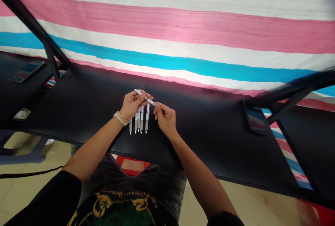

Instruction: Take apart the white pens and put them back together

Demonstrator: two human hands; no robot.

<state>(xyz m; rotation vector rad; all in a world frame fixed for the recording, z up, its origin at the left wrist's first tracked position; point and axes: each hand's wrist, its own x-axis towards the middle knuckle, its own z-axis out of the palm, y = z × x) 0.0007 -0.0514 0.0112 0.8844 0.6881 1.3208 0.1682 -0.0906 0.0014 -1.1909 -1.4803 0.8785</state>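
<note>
A white pen (146,99) is held slantwise between my two hands, above the black table. My left hand (133,103), with a pale beaded bracelet at its wrist, grips the upper part of the pen between thumb and fingers. At the pen's lower right end, the fingertips of my right hand (166,117) pinch the tip, which they hide. Several more white pens (141,121) with grey grips lie side by side on the table below, metal tips toward me. My left hand covers part of them.
The black table (204,128) stretches to both sides. Beyond it hangs a striped pink, white and blue cloth (183,44). Black slanted supports (34,23) rise at left and right. A dark phone-like slab (254,117) lies at the right; a grey-blue stool (23,149) stands at the lower left.
</note>
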